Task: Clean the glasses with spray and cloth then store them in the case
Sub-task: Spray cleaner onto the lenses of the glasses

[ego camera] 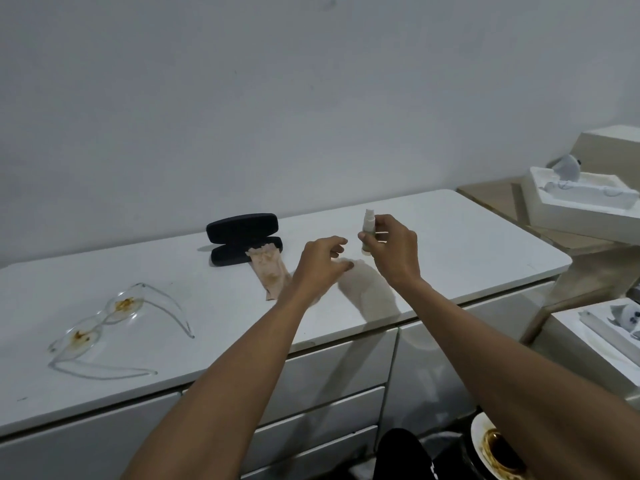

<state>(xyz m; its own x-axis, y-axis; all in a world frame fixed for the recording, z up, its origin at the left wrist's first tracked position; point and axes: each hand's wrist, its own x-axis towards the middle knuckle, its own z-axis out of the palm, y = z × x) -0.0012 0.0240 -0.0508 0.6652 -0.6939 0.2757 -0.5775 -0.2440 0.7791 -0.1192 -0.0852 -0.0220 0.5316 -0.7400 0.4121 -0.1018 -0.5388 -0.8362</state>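
Clear-framed glasses (104, 323) lie on the white cabinet top (467, 237) at the left, arms unfolded, both lenses smeared with brown stains. A black case (242, 237) stands open at the back middle. A beige stained cloth (270, 271) lies in front of the case, touching it. My right hand (394, 251) holds a small white spray bottle (367, 230) upright above the top. My left hand (320, 265) hovers just left of the bottle, fingers apart and curled, holding nothing.
White drawers (329, 375) run below the cabinet top. Foam trays with small objects (581, 202) sit on a lower surface at the right. A plate with brown liquid (498, 448) is at the bottom right, near the floor.
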